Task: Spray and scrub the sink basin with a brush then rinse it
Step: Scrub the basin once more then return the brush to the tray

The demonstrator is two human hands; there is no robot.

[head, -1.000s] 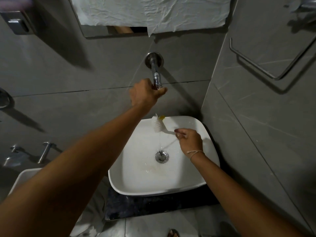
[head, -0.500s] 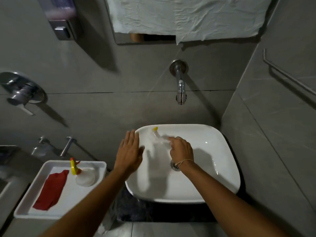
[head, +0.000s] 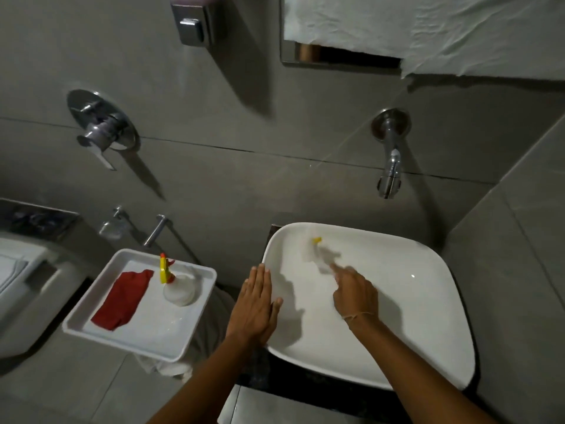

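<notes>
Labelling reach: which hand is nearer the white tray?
Left. The left hand rests flat on the white sink basin rim beside the white tray; the right hand is inside the basin, farther away.

Sink: the white square ceramic sink basin sits at your right, against the grey tiled wall.
Tap: the chrome wall tap juts from the wall above the basin's far edge.
Brush: your right hand holds the white yellow-tipped brush inside the basin, at its far left part.
Left hand: your left hand lies flat on the basin's left rim.
Tray: the white rectangular plastic tray sits left of the basin, apart from it.
Tray contents: the red folded cloth lies in the tray's left half; the white spray bottle with yellow trigger lies just right of it.
Dispenser: the steel wall soap dispenser hangs high, left of the tap.
</notes>
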